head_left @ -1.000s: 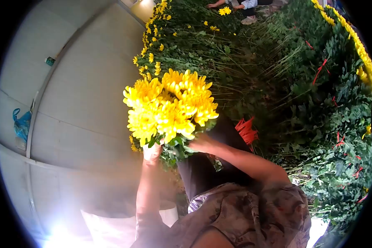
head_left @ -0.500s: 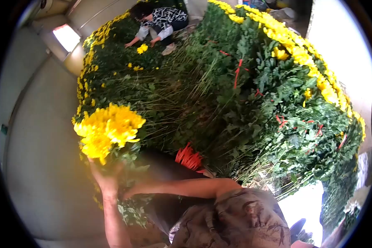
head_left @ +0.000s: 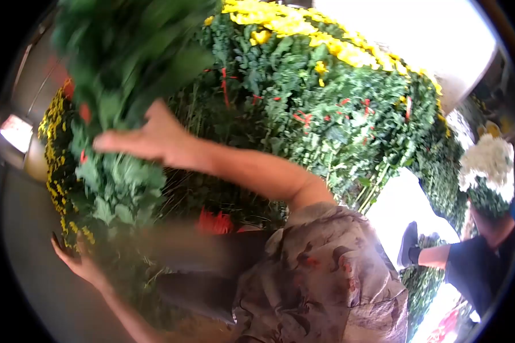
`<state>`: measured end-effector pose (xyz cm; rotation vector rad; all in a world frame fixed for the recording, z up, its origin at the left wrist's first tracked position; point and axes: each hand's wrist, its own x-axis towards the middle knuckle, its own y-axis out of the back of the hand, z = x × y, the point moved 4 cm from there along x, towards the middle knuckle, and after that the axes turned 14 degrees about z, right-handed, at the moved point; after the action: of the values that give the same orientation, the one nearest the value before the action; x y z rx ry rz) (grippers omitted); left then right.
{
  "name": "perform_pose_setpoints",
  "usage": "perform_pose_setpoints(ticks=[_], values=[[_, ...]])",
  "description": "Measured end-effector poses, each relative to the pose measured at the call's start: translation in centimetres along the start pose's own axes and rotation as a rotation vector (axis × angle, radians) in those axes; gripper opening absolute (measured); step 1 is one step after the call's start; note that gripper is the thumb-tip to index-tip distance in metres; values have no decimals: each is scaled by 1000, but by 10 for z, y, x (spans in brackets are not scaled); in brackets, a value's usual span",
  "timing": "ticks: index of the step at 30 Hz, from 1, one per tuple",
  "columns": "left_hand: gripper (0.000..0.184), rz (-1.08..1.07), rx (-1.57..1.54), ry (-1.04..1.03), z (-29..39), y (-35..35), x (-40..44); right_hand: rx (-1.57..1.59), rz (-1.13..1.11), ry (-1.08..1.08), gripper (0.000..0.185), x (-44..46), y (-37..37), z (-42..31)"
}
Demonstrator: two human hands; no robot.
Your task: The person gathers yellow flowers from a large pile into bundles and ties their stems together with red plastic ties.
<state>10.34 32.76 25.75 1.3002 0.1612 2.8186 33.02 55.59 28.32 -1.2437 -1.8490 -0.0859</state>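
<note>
A leafy bunch of chrysanthemums (head_left: 134, 63) rises across the upper left, blurred by motion, with red tie showing at its side. Around its middle my right hand (head_left: 154, 138) is closed, thumb reaching to the left across the leaves. The flower heads of this bunch are out of view. Lower down, near the left wall, my left hand (head_left: 84, 266) is open with its fingers spread, apart from the bunch and close to the small yellow blooms (head_left: 57, 177) at the pile's edge. Red tie strips (head_left: 214, 222) lie by my knee.
Stacked yellow chrysanthemums (head_left: 337, 48) with red-tied green stems (head_left: 332, 126) form a bank ahead and to the right. At the right, another person (head_left: 469, 268) in dark shorts holds white flowers (head_left: 489, 163). A pale wall (head_left: 28, 240) stands close on my left.
My right hand has swung up with the bunch, while my left hand has come away, fingers spread. The view has turned right; the crouching person has left it, and someone with white flowers appears.
</note>
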Motion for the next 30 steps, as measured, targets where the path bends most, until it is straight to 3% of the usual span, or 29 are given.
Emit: perform_pose_setpoints(ticks=[2,3,4,5,6,7,8,9,11,13,16,17,18,19,20,21,22,23,24,25,28,29,30], values=[[67,-58,288,-54,-88,6,6,165,114,334,42,21,40,-45],[68,-143,441,-178,-138,5,2,30,75,294,38,31,64,-61],[72,-202,279,-151,-199,7,-13,-88,65,141,45,32,93,-86],[77,-301,394,12,-304,8,-27,-211,41,-9,52,33,121,-111],[78,-416,535,14,-322,9,-57,-352,176,97,33,41,155,-124],[80,-534,681,15,-338,13,-86,-252,-3,-165,40,52,181,-150],[81,-590,693,-22,-383,26,-120,-414,47,54,43,63,250,-158],[82,-647,704,-58,-419,35,-146,-562,72,65,44,61,280,-188],[83,-790,905,184,-410,55,-198,-858,66,52,47,50,340,-248],[81,-808,901,182,-400,59,-204,-1046,1,30,54,41,414,-291],[77,-835,936,127,-391,75,-204,-1091,-469,142,76,11,540,-314],[76,-838,946,105,-386,81,-200,-998,-494,91,75,0,534,-313],[75,-841,960,78,-381,87,-194,-1328,60,-221,78,-8,557,-300],[74,-847,973,48,-379,92,-190,-1408,676,-585,81,-32,586,-294],[73,-872,983,27,-383,96,-187,-1306,724,-833,93,-47,527,-279],[73,-915,982,0,-405,101,-188,-1530,679,-558,113,-62,575,-257],[72,-957,980,-29,-420,104,-188,-1749,928,-704,131,-89,632,-228],[71,-1037,978,-74,-435,114,-189,-1720,866,-699,136,-117,670,-193],[71,-1043,995,-77,-434,124,-188,-1767,894,-789,138,-145,696,-154],[71,-1001,955,16,-432,135,-188,-1801,929,-785,135,-159,652,-132],[75,-956,801,234,-423,156,-184,-2054,923,-507,126,-168,635,-120],[77,-928,662,373,-417,168,-184,-2338,718,-260,120,-174,664,-123],[71,-1029,706,328,-369,139,-177,-2789,252,-47,111,-168,675,-128]])
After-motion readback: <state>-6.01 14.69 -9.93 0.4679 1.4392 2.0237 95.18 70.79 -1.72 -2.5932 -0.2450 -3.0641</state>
